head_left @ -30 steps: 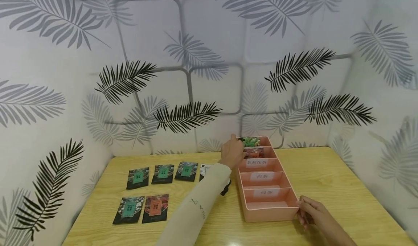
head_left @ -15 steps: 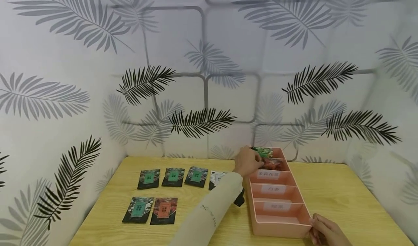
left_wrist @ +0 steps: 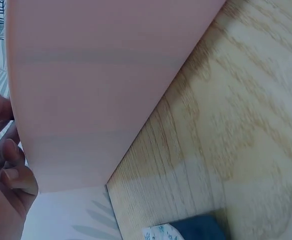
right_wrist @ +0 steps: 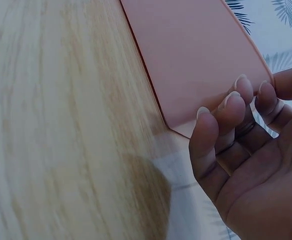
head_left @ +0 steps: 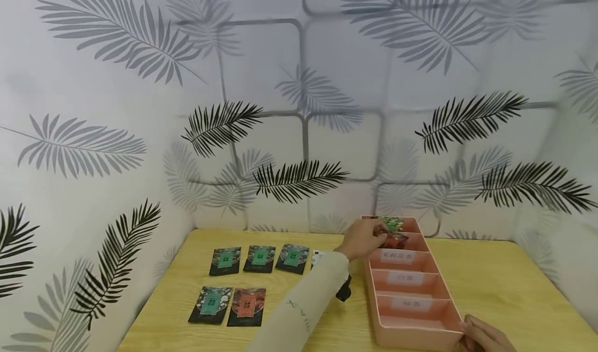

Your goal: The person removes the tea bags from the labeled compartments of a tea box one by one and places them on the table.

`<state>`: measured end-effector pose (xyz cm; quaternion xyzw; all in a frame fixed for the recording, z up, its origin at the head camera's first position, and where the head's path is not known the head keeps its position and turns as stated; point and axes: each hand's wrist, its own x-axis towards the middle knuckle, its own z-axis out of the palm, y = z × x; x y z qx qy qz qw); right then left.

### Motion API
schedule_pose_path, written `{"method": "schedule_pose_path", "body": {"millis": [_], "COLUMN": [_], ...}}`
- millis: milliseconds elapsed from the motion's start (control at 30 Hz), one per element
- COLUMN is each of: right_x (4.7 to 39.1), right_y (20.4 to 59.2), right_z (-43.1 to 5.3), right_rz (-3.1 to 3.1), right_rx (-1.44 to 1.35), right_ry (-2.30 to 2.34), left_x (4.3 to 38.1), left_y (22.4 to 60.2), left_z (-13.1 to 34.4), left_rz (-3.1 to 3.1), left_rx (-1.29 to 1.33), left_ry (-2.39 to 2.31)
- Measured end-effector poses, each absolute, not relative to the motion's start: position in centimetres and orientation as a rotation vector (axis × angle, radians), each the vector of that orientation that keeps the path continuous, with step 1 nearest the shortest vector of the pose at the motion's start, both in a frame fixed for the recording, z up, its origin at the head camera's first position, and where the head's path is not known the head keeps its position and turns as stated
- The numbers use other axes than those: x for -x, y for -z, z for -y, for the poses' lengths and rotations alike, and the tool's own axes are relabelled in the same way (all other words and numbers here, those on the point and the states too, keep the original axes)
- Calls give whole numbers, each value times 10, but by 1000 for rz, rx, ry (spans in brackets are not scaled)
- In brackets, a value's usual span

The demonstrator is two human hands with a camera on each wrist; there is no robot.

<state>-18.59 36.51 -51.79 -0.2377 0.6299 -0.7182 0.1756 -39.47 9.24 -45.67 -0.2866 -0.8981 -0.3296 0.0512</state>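
Observation:
A long pink divided box (head_left: 418, 336) stands on the table, with white labels on several dividers. My left hand (head_left: 362, 238) reaches over its left wall and pinches a red tea packet (head_left: 397, 241) in the second compartment from the back. In the left wrist view, the curled fingers (left_wrist: 11, 155) are at the box rim and the wall hides the packet. A green tea packet (head_left: 391, 224) lies in the rearmost compartment. My right hand (head_left: 483, 334) holds the box's near right corner; in the right wrist view, its thumb and fingers bend around that corner.
Left of the box, several dark packets with green labels (head_left: 259, 258) lie in a back row, a white one (head_left: 317, 256) partly behind the left sleeve. In front lie a white-and-green packet (head_left: 210, 305) and a red-labelled packet (head_left: 246, 307). A patterned wall (head_left: 327, 201) borders the table's back.
The head view has turned, shifting the whole scene right and down. The red packet has tilted and shifted within its compartment under my left fingers. My right hand stays at the box corner.

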Motion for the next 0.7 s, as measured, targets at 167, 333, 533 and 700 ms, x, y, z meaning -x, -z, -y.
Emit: {"method": "schedule_pose_path", "body": {"millis": [167, 333, 533, 700], "right_x": [186, 182, 182, 180], "right_y": [518, 517, 514, 515], "right_z": [-360, -363, -366, -368], "right_rz": [-1839, -1890, -1884, -1895], "right_rx": [670, 537, 480, 458], "right_ry": [2005, 1988, 1985, 1975], "left_x": [392, 391, 391, 390], "left_y": [456, 451, 445, 439], "left_z": [-85, -86, -84, -79], "left_rz": [2683, 2658, 2616, 2564], "left_rx": [851, 884, 884, 898], "left_ry": [933, 878, 852, 880]}}
